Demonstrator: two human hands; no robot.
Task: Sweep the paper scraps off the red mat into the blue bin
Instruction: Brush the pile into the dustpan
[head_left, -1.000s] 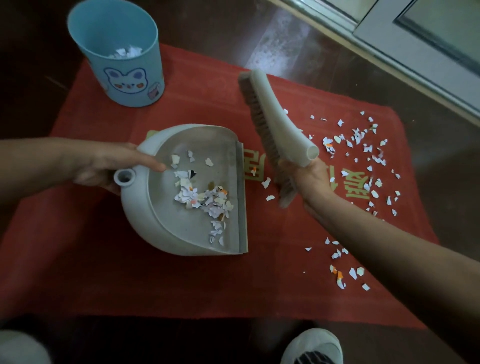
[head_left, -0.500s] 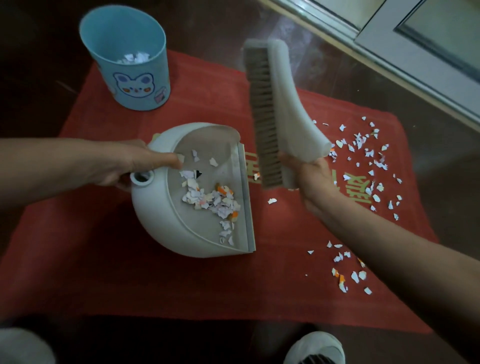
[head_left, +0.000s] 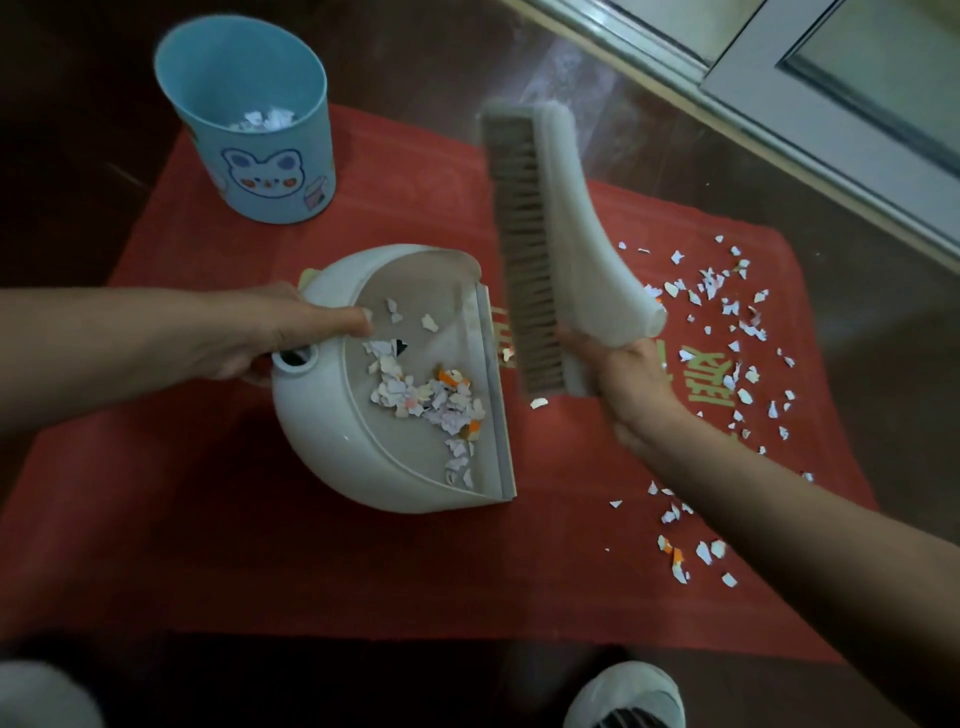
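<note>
Dark floor (head_left: 78, 130) with red mat (head_left: 311, 545) on it, blue bin (head_left: 270, 171) upper left, some scraps already inside. Fingers of left hand (head_left: 270, 338) curl round the dustpan (head_left: 332, 457) handle; pan holds 1 pile. Fingers of right hand (head_left: 628, 379) wrap the brush (head_left: 571, 218) at its lower end. Brush looks lifted off the mat, long axis top-to-bottom in frame, parallel to the pan lip, bristles facing left. Loose paper scraps (head_left: 727, 312) lie right of the brush, centre right to lower right, so right hand is nearer: probably reach right, drag left.
</note>
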